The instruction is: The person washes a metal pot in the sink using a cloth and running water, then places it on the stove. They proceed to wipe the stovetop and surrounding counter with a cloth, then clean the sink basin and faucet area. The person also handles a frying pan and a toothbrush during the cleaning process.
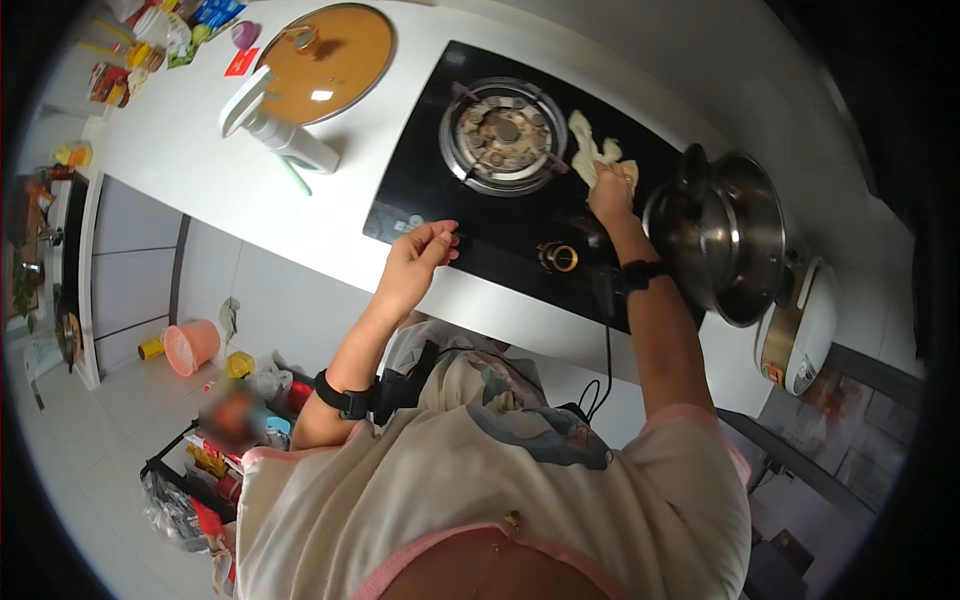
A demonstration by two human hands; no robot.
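Note:
My right hand [613, 196] grips a crumpled pale yellow cloth [587, 150] against the black glass gas hob [409, 176], just right of the burner [504, 135]. Part of the cloth is hidden beneath my fingers. Over the hob's front left edge is my left hand [421, 251], fingers loosely curled in and thumb against them; nothing shows in its grasp. Between my arms, near the front edge, sits a control knob [559, 257]. A stainless steel pot [750, 232] with black handles stands on the hob's right part, close beside my right forearm.
Left of the hob, a white spray bottle [296, 142] and a glass lid [337, 60] occupy the white countertop [172, 142]. A rice cooker [806, 330] stands beyond the pot. A black cable [609, 367] hangs over the front edge. On the floor is a pink bucket [191, 347].

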